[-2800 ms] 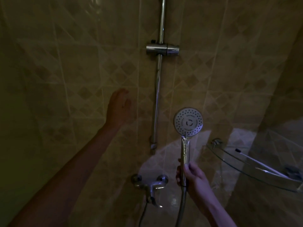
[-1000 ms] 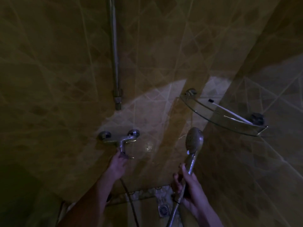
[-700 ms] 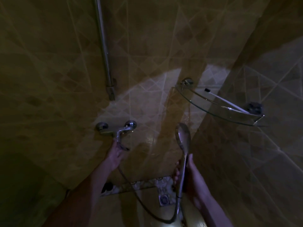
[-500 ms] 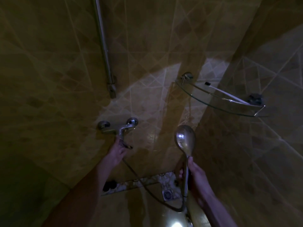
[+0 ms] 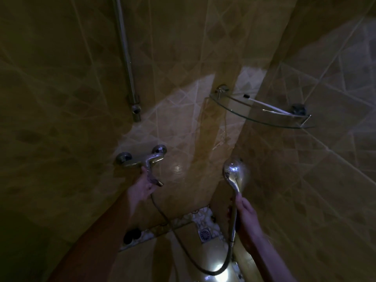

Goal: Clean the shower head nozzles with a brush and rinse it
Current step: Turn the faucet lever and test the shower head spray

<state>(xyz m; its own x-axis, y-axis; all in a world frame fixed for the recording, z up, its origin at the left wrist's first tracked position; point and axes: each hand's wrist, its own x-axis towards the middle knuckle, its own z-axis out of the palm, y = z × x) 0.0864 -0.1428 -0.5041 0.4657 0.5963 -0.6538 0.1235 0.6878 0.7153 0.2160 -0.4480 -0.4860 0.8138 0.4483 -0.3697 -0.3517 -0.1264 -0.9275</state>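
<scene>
The left hand (image 5: 142, 188) curls round the tap lever (image 5: 151, 171), while the right hand (image 5: 247, 217) grips the near-upright shower head (image 5: 236, 176) handle, well right of the tap.

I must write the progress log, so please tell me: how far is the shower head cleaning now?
Done: the shower head is off the wall rail, held by its handle in the right hand. In hand: the left hand is at the mixer tap lever; no water is visible. Left: brushing cannot be confirmed; a brush lies on the glass shelf.
</scene>
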